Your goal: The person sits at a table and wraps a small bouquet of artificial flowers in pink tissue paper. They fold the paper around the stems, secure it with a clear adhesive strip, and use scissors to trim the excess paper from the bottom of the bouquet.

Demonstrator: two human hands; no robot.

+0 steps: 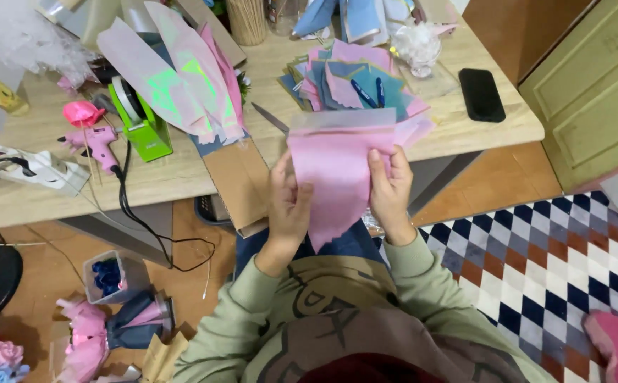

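From the head camera, the left hand (pixel 289 206) and right hand (pixel 390 190) both grip a pink paper sheet (pixel 337 177), held up just in front of the wooden table (pixel 181 181), near a stack of pink and blue papers (pixel 351 85); a pink glue gun (pixel 96 144) lies well to the left

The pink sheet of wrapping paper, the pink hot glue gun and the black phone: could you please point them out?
pink sheet of wrapping paper (pixel 334 167), head view, its middle between the hands.
pink hot glue gun (pixel 96 144), head view, its body.
black phone (pixel 481 94), head view, screen centre.
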